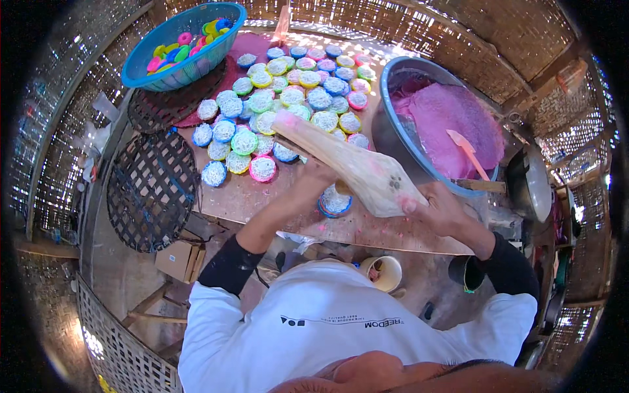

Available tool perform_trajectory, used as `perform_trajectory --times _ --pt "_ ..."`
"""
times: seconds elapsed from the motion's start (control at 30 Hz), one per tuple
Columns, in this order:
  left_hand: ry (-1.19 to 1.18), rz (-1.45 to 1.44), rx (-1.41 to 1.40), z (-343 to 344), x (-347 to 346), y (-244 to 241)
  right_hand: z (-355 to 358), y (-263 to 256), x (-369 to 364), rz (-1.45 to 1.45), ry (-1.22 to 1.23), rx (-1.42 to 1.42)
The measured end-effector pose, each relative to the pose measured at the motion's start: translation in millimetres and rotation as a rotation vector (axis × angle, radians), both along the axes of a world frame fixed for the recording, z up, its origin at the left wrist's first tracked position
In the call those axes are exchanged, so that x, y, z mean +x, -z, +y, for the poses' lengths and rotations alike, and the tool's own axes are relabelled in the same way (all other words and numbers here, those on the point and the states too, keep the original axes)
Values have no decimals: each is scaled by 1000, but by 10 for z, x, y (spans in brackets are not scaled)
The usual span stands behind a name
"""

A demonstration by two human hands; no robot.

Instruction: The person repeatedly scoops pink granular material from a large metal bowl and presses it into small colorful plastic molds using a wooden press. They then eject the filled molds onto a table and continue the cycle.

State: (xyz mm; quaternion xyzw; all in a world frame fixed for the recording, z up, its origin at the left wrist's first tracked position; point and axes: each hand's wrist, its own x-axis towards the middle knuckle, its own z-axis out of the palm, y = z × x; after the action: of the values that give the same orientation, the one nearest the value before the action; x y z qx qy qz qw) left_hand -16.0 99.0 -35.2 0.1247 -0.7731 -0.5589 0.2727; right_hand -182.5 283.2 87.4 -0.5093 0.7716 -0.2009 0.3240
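A long cloth bag (361, 172), pale with pink stains, slants across the middle of the view. My right hand (435, 206) grips its lower right corner. Beneath the upper left part of the bag is my left hand (314, 174); its fingers are mostly hidden, so its hold is unclear. Just below the bag stands a small blue-rimmed cup (335, 202) with a white stringy top. Beyond both hands, many small cups (263, 168) with white stringy tops and pink, blue, green or yellow rims crowd the wooden table (231, 201).
A blue basket (184, 73) of coloured rings stands at the upper left, near round woven trays (152, 191). To the right, a large tub (385, 132) holds pink foamy material (442, 118) and a pink spatula (469, 152). A pale bucket (388, 275) stands below the table edge.
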Motion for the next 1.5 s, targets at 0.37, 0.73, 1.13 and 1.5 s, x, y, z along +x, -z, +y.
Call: perform_trajectory --times 0.37,0.73,1.13,1.5 --pt "-11 -47 -626 170 187 240 -141 234 -96 -87 117 -137" --pt "-195 -611 -967 552 564 86 -207 105 -117 -120 117 -133" --pt "-333 96 -323 -14 514 -673 -601 136 312 -859 -162 -229" --pt "-843 472 97 -257 1427 -374 -618 790 289 182 -525 -347"
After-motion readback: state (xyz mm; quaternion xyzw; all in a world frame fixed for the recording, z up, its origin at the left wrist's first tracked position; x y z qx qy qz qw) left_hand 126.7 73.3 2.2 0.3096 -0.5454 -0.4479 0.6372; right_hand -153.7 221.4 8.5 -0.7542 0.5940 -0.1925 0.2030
